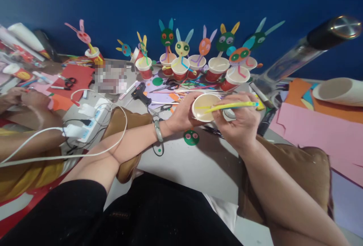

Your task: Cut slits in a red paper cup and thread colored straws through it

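My left hand (184, 113) is wrapped around the side of a paper cup (199, 106), its mouth tilted toward me. Between the fingers of my right hand (241, 121) is a yellow pipe cleaner (232, 105) with a bluish end. It stretches from over the cup's opening to the right, and my right fingertips are close to the rim. A yellow line also shows inside the cup. Below the cup, a green paper face (191, 137) with pink eyes lies on the table. Scissors (159, 112) rest left of my left hand, their handles partly visible.
Several paper cups with rabbit-like paper figures (182, 48) stand along the blue wall. A glue gun (141, 94) and power strip (95, 121) with cables lie left. Another person's hands (36, 100) are at far left. A clear bottle (295, 59) and pink paper (309, 132) are right.
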`<state>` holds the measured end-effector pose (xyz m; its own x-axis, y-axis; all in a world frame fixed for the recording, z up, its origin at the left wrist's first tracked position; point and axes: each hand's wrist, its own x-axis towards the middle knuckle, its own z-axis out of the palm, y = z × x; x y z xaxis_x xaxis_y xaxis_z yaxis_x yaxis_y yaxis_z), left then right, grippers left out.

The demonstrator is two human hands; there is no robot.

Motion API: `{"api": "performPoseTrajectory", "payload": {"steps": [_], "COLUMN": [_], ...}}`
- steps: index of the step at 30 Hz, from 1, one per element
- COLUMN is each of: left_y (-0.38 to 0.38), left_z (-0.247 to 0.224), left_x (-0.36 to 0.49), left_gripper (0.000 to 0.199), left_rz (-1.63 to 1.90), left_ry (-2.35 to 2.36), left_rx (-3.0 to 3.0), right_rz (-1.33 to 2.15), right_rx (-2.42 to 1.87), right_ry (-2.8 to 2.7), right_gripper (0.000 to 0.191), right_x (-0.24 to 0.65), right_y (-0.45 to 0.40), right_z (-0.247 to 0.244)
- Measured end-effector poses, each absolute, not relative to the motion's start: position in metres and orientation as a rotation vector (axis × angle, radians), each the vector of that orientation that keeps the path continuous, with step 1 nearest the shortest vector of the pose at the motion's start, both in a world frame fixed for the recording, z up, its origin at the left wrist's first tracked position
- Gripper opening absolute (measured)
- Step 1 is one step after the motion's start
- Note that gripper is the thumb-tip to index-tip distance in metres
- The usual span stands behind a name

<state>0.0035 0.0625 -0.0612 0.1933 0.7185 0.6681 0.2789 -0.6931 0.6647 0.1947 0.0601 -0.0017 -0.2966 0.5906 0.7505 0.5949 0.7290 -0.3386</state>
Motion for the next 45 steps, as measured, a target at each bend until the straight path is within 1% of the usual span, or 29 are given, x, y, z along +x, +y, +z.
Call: {"api": "performPoseTrajectory", "payload": {"steps": [4, 8, 17, 19, 24, 29, 34, 40, 45], "left_y": [0.063, 0.063, 0.063, 0.063, 0.069, 0.076, 0.076, 0.074, 0.076], "left_z": [-0.064, -0.066, -0.062, -0.06, -0.064, -0.069, -0.065, -0.065, -0.068], "left_x": [0.003, 0.004, 0.003, 0.001, -0.004, -0.005, -0.006, -0.004, 0.0], "left_gripper": [0.079, 0.076, 0.074, 0.074, 0.081, 0.078, 0.076, 0.075, 0.081], "left_rz": [1.488, 1.567, 1.575, 1.581, 1.483, 1.448, 1.281, 1.306, 1.329], "left_ry": [0.954, 0.961, 0.956, 0.928, 0.921, 0.944, 0.924, 0.888, 0.894], "left_rx": [2.106, 2.1, 2.098, 2.105, 2.085, 2.075, 1.928, 1.763, 1.718], "right_rz": [-0.049, -0.036, 0.073, 0.086, 0.074, 0.082, 0.107, 0.129, 0.134], "right_rx": [-0.87, -0.794, -0.756, -0.725, -0.684, -0.68, -0.627, -0.713, -0.694], "right_ry": [-1.98, -2.013, -2.069, -2.058, -2.015, -2.007, -2.031, -2.022, -2.037], "right_gripper": [0.011, 0.005, 0.005, 0.007, 0.012, 0.012, 0.012, 0.006, 0.007], "right_x": [0.195, 0.194, 0.196, 0.196, 0.198, 0.201, 0.2, 0.202, 0.202], "right_y": [0.061, 0.063, 0.065, 0.065, 0.066, 0.067, 0.07, 0.073, 0.073], "right_z": [-0.005, -0.006, -0.01, -0.01, -0.006, -0.003, -0.006, -0.008, -0.004]}}
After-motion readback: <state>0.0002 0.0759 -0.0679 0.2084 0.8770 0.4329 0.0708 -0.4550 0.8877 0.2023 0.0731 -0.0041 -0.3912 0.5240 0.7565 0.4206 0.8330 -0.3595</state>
